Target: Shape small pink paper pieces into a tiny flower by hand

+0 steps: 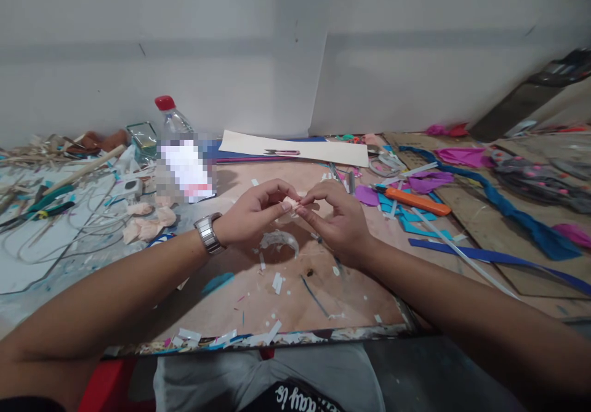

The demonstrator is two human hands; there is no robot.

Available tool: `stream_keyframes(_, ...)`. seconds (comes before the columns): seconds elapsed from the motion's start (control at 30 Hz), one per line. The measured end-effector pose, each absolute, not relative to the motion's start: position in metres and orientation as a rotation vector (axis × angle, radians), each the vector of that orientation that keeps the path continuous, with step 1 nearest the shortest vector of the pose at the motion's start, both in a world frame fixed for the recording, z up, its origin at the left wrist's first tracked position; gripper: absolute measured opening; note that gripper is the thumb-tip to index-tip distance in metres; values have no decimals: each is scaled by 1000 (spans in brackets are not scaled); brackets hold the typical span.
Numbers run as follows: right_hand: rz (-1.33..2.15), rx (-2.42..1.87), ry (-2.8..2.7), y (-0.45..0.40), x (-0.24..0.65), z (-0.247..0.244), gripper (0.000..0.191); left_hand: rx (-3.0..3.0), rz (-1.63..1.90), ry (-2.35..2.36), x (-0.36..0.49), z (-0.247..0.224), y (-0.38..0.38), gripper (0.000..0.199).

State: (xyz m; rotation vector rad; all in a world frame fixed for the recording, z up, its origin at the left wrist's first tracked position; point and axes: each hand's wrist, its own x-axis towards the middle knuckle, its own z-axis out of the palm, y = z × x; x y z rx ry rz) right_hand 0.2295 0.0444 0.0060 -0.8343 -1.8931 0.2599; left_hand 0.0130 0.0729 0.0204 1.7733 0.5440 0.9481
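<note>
Over the middle of the table, my left hand (252, 212) and my right hand (340, 222) meet at the fingertips. Between them they pinch a small pale peach crumpled piece (290, 203). Fingers cover much of it, and its material is hard to make out. The left wrist wears a metal watch. Just below the hands, a whitish ring-shaped glue mark (281, 242) shows on the tabletop. Similar peach crumpled pieces (150, 221) lie to the left, beyond my left forearm.
A red-capped bottle (173, 119) stands at the back left. Green-handled pliers (48, 199) and a cable lie left. At right are an orange utility knife (415, 201), a blue strip (498, 258) and coloured scraps. Small scissors (282, 152) rest on cream card (332, 151) behind.
</note>
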Motion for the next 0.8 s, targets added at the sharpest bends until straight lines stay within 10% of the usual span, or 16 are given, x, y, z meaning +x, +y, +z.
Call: stream_keyframes(0.8, 278, -855, -1881, 45, 229, 6, 9, 1711, 745, 523, 11, 18, 67, 45)
